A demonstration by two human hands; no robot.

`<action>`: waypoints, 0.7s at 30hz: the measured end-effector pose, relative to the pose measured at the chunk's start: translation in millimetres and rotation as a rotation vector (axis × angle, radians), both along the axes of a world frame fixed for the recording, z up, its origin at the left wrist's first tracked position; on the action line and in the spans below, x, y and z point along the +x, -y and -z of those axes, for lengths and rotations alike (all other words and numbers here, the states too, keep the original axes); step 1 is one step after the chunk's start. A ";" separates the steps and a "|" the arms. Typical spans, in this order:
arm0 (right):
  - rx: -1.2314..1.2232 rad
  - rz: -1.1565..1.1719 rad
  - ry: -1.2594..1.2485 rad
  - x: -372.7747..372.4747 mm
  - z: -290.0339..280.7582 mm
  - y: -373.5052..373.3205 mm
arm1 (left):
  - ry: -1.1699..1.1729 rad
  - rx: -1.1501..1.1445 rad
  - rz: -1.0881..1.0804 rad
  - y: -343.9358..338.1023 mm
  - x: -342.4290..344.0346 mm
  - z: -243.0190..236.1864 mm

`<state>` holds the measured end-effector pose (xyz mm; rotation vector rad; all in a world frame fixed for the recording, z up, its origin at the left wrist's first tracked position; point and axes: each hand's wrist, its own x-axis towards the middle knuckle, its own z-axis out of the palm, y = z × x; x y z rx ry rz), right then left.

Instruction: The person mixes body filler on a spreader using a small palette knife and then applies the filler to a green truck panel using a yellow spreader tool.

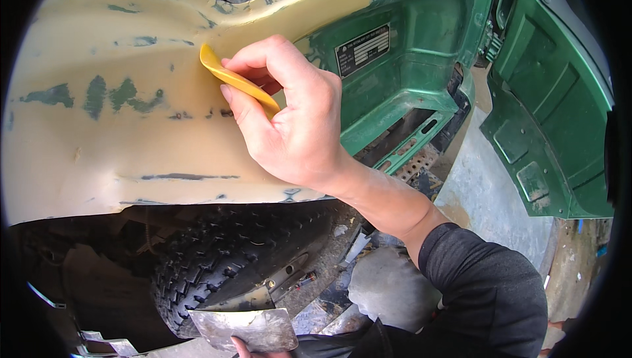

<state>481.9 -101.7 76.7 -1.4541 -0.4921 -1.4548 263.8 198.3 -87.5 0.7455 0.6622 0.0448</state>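
My right hand pinches a curved yellow filler spreader between thumb and fingers. The spreader stands tilted at the surface of a vehicle body panel; whether its edge touches cannot be made out. Most of this panel is coated in smooth beige filler, with dark green patches and scratches showing through. At the lower edge, my left hand grips a flat, smeared metal plate; only part of that hand shows.
Below the panel is a black knobbly tyre in the wheel arch. To the right are a green door opening with a black label plate, a perforated step and an open green door. A grey rounded object lies beneath my forearm.
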 end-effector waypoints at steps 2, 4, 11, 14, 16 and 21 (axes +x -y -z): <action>-0.009 -0.013 -0.020 -1.2 0.9 0.4 | 0.004 0.001 0.000 0.5 -0.8 -0.1; 0.084 -0.063 -0.011 -0.9 1.2 -4.2 | 0.009 0.002 0.000 0.8 -2.0 -0.9; 0.011 -0.089 -0.047 -12.3 4.1 -7.7 | 0.021 0.005 -0.002 0.9 -5.6 -1.6; -0.012 -0.088 -0.046 -17.4 5.2 -9.4 | 0.027 0.002 -0.001 1.2 -7.4 -2.8; -0.030 -0.092 -0.055 -22.9 5.6 -10.3 | 0.029 -0.002 0.000 2.2 -8.3 -4.1; -0.001 -0.073 0.002 -26.8 8.6 -12.8 | 0.039 -0.008 0.000 6.0 -11.1 -7.6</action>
